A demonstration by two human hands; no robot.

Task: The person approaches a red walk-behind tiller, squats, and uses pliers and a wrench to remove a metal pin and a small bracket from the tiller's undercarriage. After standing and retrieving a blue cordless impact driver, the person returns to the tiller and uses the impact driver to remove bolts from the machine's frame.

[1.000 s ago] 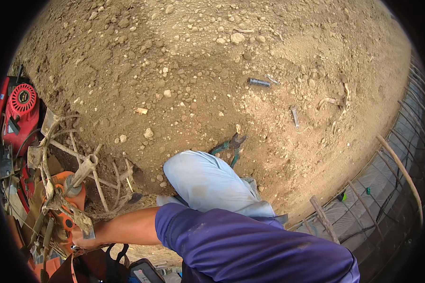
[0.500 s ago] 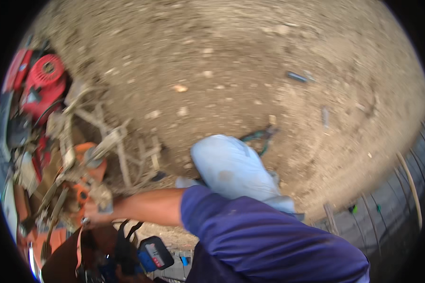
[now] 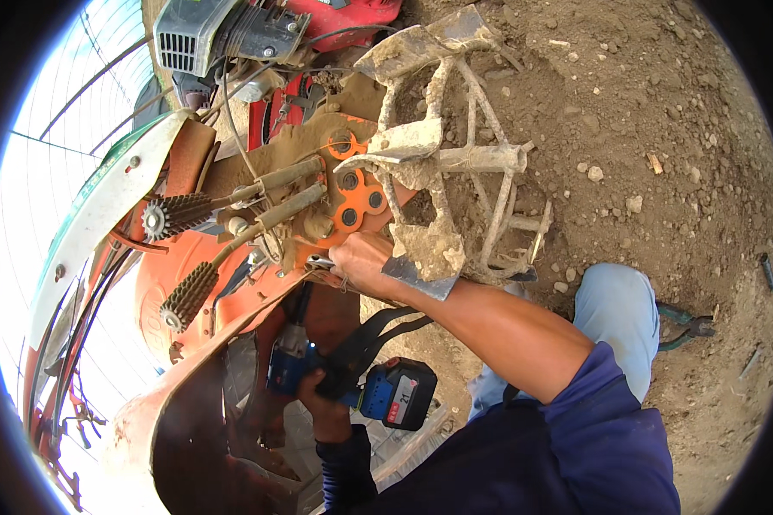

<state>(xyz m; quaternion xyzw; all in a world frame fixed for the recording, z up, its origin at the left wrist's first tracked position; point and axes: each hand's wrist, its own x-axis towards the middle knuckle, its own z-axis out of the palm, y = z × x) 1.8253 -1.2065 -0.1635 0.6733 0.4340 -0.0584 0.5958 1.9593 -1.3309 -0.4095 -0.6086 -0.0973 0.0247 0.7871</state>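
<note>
My left hand is wrapped round the grip of a blue cordless impact wrench with a black battery. The tool's front points up into the shaded underside of a curved orange machine cover. My right hand reaches across and is closed on a small shiny wrench, against the lower edge of an orange, dirt-covered plate. Most of that wrench is hidden by the fingers. Beside my right wrist stands a mud-caked metal paddle wheel.
Two rods with black ribbed ends stick out from the plate. A red engine lies beyond. Green-handled pliers rest on the stony soil right of my knee. A white-green panel stands left.
The view has swung left and steadied, bringing the orange machine and paddle wheel to the middle. The impact wrench and my left hand now show clearly.
</note>
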